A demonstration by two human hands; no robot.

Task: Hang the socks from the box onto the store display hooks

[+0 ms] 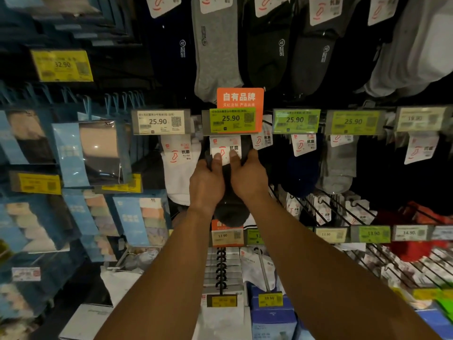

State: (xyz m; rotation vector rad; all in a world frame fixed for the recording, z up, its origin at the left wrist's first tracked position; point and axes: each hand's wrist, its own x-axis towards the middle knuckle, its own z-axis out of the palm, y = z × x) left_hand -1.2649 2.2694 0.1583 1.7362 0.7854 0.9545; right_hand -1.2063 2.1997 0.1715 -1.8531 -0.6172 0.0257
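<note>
A pack of dark socks [231, 212] with a white paper header card [226, 149] is held up just under the green 25.90 price tag [231, 120] at the end of a display hook. My left hand [207, 184] grips the pack's left side, thumb pressed on the card. My right hand [248, 176] grips its right side, thumb on the card too. The hook itself is hidden behind the tag and the card. The box is out of view.
White socks [180, 173] hang on the hook to the left, navy [301, 173] and grey socks [339, 168] to the right. Boxed underwear packs [98, 153] fill the left wall. Wire hooks with 13.90 tags [226, 235] jut out below my arms.
</note>
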